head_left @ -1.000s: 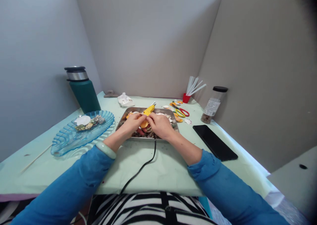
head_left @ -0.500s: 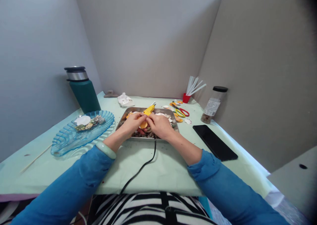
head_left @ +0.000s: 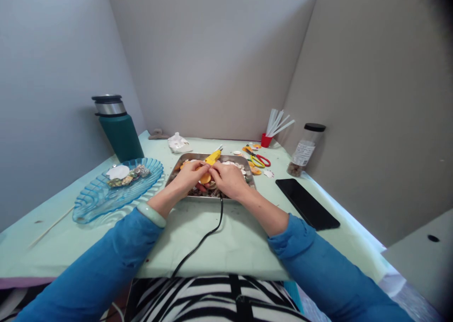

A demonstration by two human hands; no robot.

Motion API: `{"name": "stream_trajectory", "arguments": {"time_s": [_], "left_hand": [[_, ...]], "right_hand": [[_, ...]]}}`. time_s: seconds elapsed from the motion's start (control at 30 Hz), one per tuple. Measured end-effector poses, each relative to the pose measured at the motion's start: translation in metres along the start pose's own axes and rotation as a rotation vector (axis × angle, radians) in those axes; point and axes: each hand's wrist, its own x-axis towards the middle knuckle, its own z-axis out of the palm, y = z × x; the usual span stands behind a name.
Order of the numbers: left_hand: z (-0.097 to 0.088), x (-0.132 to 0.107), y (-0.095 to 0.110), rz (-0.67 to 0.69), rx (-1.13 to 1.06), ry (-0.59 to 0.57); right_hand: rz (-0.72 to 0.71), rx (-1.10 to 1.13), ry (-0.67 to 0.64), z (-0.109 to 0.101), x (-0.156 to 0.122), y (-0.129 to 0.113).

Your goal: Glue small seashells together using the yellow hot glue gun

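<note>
Above a metal tray (head_left: 244, 159) of small shells, my two hands meet, thumbs close together. My left hand (head_left: 191, 175) is closed on one side of an orange shell (head_left: 205, 177). My right hand (head_left: 228, 179) pinches the other side, its fingertips touching the same piece. Part of the shell hides behind the fingers. A yellow hot glue gun (head_left: 213, 157) lies in the tray just beyond my fingers, nozzle pointing away. Its black cord (head_left: 212, 232) seems to run from under my hands to the table's front edge.
Left stand a green bottle (head_left: 122, 135) and a blue shell-shaped dish (head_left: 99, 208) bearing shell pieces. Pliers with red and yellow handles (head_left: 262, 160), loose shells (head_left: 269, 173), a red cup (head_left: 266, 140) of glue sticks, a jar (head_left: 305, 152) and a black phone (head_left: 306, 204) are at right.
</note>
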Motion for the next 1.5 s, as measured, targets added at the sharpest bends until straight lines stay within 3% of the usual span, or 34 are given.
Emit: {"name": "stream_trajectory", "arguments": {"time_s": [1.5], "left_hand": [[0.0011,0.0029,-0.0015,-0.050,0.006,-0.012]], "right_hand": [[0.000,-0.026,-0.072,-0.0036,-0.0005,-0.0017]]}}
